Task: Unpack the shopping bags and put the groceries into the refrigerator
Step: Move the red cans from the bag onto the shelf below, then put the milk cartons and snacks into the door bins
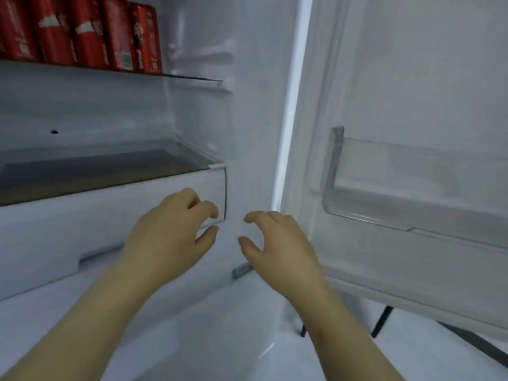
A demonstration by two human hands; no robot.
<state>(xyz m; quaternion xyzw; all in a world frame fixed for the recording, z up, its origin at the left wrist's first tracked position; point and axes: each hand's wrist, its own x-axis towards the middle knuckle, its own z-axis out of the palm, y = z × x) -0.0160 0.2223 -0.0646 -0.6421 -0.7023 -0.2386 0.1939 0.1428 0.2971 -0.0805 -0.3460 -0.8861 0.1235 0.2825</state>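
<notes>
The fridge (253, 105) is seen open, its inner walls of smooth white plastic. A row of red cans (82, 31), cylindrical and glossy with white print, is stood upright at upper left on the top shelf (192, 77), a thin clear pane. Below it a darker glass shelf (110, 171) is laid over a white drawer (68, 229) with a flat matte front and a rounded corner. The door (412, 64) is swung out to the right, and a clear plastic bin (398, 188) with rounded edges is fixed inside it.

Both bare forearms are stretched forward from below. The left hand (170, 232) is held before the drawer's right end, and the right hand (277, 248) is just beside it. The fingers of each are loosely curled and spread, with the thumbs facing each other, and nothing is held. Whether the left fingertips touch the drawer cannot be told.
</notes>
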